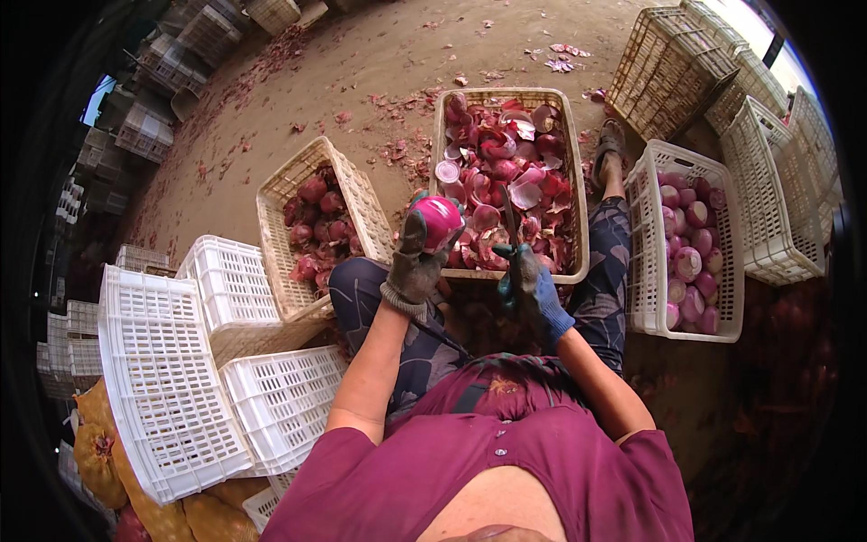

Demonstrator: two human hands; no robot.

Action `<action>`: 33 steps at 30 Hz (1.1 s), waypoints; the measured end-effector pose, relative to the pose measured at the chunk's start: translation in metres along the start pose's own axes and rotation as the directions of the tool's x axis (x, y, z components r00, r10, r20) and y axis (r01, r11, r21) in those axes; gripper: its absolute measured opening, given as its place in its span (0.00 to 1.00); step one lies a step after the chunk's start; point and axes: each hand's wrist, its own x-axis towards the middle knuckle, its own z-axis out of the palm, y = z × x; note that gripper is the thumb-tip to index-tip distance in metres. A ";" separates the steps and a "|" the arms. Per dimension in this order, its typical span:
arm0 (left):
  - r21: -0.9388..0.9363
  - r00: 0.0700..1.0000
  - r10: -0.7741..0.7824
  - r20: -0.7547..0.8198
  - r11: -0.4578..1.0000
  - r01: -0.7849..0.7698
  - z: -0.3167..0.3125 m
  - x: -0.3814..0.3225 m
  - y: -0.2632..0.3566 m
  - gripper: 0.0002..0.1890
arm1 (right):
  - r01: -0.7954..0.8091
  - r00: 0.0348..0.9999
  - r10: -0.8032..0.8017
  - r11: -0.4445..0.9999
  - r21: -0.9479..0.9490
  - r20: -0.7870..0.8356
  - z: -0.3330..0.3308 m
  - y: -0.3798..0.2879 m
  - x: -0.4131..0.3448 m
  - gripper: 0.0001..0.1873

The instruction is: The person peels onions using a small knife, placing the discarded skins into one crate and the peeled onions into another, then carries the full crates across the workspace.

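A peeled, shiny red onion [435, 223] sits in the fingers of my gloved left hand [412, 261], just off the left edge of the middle crate. My right hand [530, 281], in a blue and dark glove, grips a knife [509, 215] whose blade points away from me. Beneath the blade lies a plastic crate [579, 203] heaped with onion skins and cut ends [504, 159]. To the left, unpeeled red onions [318, 213] fill part of a tilted crate [362, 196]. Peeled onions [692, 264] lie in a white crate [730, 298] beside my right leg.
White plastic crates [169, 379] are stacked at my left, near yellow mesh sacks [101, 447]. More crates [667, 74] stand at the far right, and another [772, 203] is beside the peeled onions. Loose skins [406, 149] litter the floor [379, 61]. Further stacks [162, 61] line the far left.
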 end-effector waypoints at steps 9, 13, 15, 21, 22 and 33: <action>-0.004 0.961 -0.189 0.200 0.981 0.194 0.029 -0.008 0.020 0.36 | -0.051 0.984 0.028 0.990 0.129 0.178 0.020 -0.041 0.037 0.22; 0.230 0.962 -0.234 0.144 0.953 0.197 0.023 0.001 0.017 0.39 | 0.076 0.993 -0.074 0.997 -0.017 0.096 0.000 -0.054 0.053 0.17; 0.343 0.959 -0.246 0.141 0.921 0.186 0.026 0.002 0.019 0.38 | 0.071 0.993 -0.068 0.997 -0.035 0.092 -0.003 -0.057 0.051 0.13; 0.318 0.990 -0.109 0.094 0.945 0.074 0.008 -0.003 -0.015 0.29 | 0.449 0.893 -0.409 0.767 -0.458 0.189 0.008 -0.002 0.064 0.19; 0.280 0.990 -0.126 -0.060 0.950 0.137 0.007 -0.005 -0.028 0.28 | 0.392 0.920 -0.324 0.762 -0.516 0.221 0.003 0.003 0.067 0.21; 0.332 0.988 -0.020 -0.156 0.941 0.072 0.012 0.006 -0.047 0.31 | 0.387 0.922 -0.275 0.700 -0.600 0.274 -0.024 -0.013 0.114 0.15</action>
